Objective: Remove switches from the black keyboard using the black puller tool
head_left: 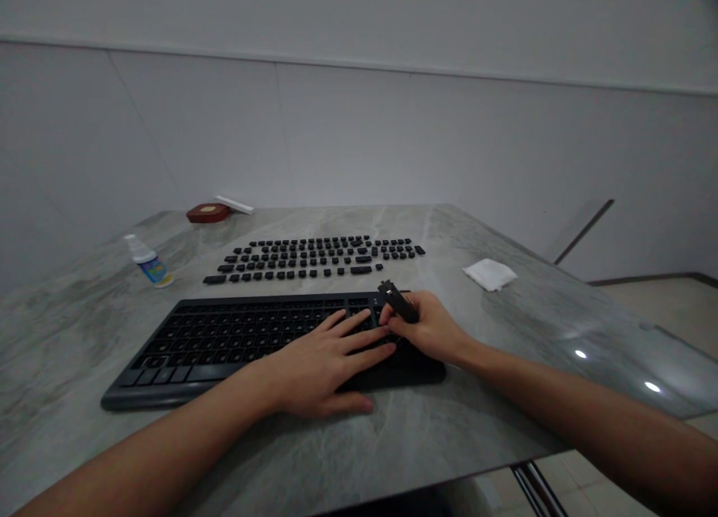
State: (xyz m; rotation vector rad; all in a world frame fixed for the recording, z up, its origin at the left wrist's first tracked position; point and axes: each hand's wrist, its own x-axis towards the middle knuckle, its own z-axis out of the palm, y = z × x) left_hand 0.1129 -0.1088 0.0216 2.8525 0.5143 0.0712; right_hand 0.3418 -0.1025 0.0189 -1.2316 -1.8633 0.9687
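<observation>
1. The left hand lies palm down across the right half of the keyboard, its fingers spread and stretched toward the keyboard's right end. It is wide open and grasps nothing; the thumb sticks out past the keyboard's near side, over the desk.
2. The left forearm slants in from the near left part of the desk, the wrist low, just off the keyboard's near side.
3. The right hand is curled above the keyboard's right end, fingers bent around a dark tool. The tool's notched end points up and toward the desk's far edge; its other end is hidden in the grip.
4. The right forearm reaches in across the desk's near right part. The two hands are close together at the fingertips; whether they touch cannot be told.
5. The keyboard lies near the desk's near edge, its rows of sockets facing up. Keycaps are laid out in rows between it and the far edge.
6. A bottle stands toward the left edge, a cloth lies near the right edge, and a brown box sits by the far left corner.
</observation>
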